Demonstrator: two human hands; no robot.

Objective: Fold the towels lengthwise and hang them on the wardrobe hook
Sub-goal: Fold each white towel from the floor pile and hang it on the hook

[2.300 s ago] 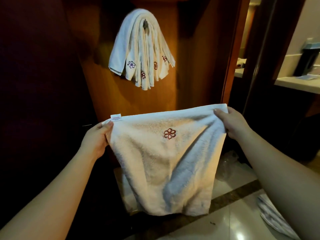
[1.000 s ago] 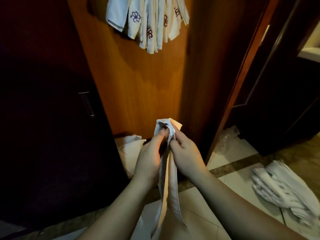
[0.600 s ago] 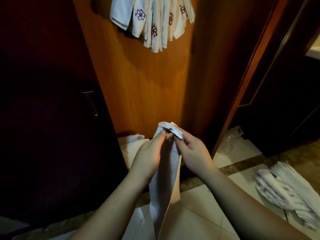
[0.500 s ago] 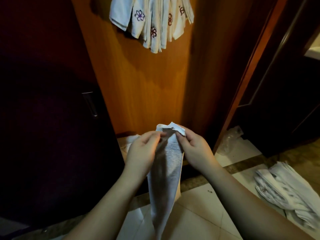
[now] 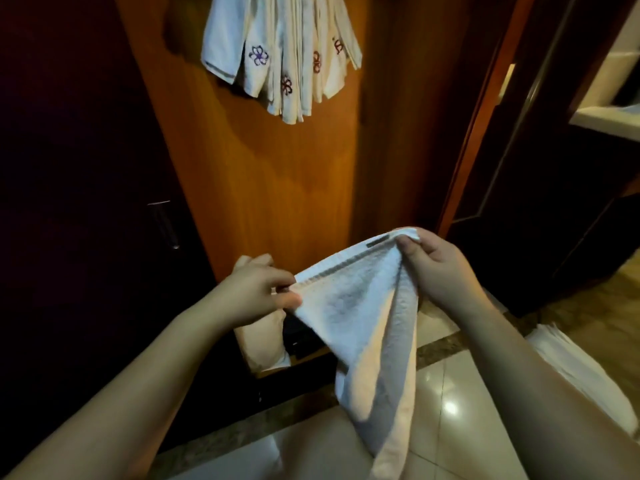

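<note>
Wooden wardrobe panel point(image 5: 277, 188) ahead, hung towels point(image 5: 280, 57) up top.
Left hand point(image 5: 256, 296) and right hand point(image 5: 440, 271) each pinch the towel point(image 5: 363, 306) hem; keep it taut, edges probably matched before hanging.

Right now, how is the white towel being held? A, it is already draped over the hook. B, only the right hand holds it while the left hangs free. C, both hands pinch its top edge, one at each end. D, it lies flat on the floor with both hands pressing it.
C: the left hand and right hand each pinch an end of the towel top edge, and it hangs below them.
</note>
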